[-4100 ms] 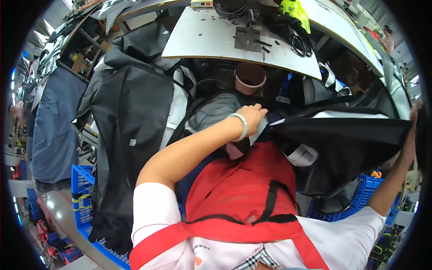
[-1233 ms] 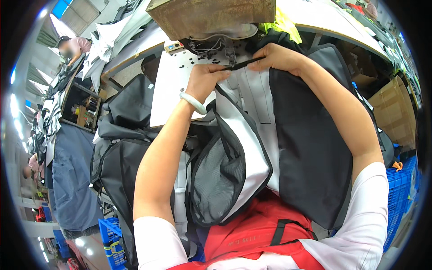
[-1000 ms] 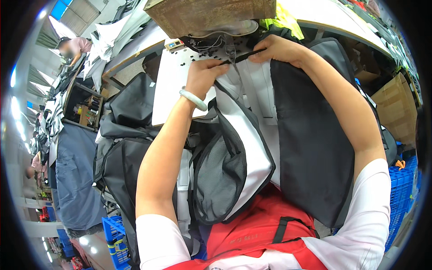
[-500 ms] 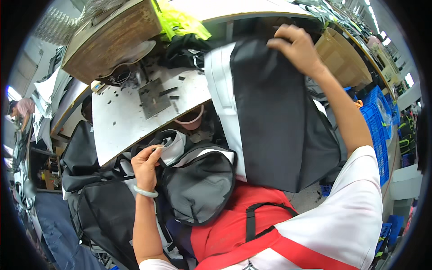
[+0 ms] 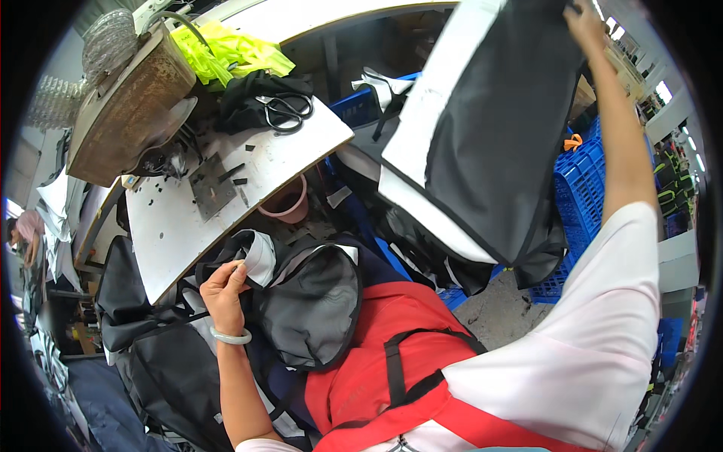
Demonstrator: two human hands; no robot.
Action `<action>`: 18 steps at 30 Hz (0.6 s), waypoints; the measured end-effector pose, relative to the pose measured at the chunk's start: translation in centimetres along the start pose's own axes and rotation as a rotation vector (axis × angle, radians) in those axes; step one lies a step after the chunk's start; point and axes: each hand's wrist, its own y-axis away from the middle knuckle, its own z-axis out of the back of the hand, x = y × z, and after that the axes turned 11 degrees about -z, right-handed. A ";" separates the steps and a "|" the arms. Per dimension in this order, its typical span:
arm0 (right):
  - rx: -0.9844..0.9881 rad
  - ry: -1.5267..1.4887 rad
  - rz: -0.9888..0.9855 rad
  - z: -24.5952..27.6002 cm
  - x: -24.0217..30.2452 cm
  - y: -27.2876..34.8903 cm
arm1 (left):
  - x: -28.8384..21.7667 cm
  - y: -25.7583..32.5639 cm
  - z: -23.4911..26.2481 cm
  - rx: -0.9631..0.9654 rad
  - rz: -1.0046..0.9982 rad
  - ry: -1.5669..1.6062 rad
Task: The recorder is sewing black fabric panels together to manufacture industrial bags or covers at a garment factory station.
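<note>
**Inspector:** Black fabric panel with white lining border (image 5: 489, 143), held aloft at upper right by the right hand (image 5: 584, 19), which grips its top corner; the fingertips run into the picture's rim, so the exact pinch cannot be told. The panel hangs free over the blue plastic crates (image 5: 584, 188).

**Clerk:** And the left hand?

**Inspector:** Left hand (image 5: 224, 290), a pale bangle at its wrist, is clenched on the edge of a grey-and-black hooded garment piece (image 5: 316, 301) lying across the red apron (image 5: 376, 354) at the lap.

**Clerk:** Containers?

**Inspector:** Pink round plastic tub (image 5: 285, 205) sits under the edge of the white worktable (image 5: 218, 203); its contents are in shadow. The crates are mostly covered by dark cloth; what they hold cannot be made out.

**Clerk:** Surroundings?

**Inspector:** On the worktable: black-handled scissors (image 5: 282, 111) on a black cloth bundle (image 5: 248, 105), a yellow-green fabric heap (image 5: 226, 53) behind, and a worn sewing machine (image 5: 120, 105) at left, partly cut off. Black garments (image 5: 151, 354) are piled beside the left forearm.
</note>
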 end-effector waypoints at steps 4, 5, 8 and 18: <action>1.168 -0.030 0.372 12.8 -5.2 26.2 | 0.3 1.5 1.1 0.009 0.018 -0.084; 1.398 0.373 0.483 17.0 -4.4 31.1 | 0.9 2.0 1.7 -0.004 0.018 -0.083; 1.402 0.502 0.244 24.3 -10.9 42.9 | 1.5 2.8 2.8 -0.036 0.053 0.009; 1.893 0.526 0.435 19.6 -9.9 44.1 | 0.0 3.2 2.8 -0.112 0.019 0.071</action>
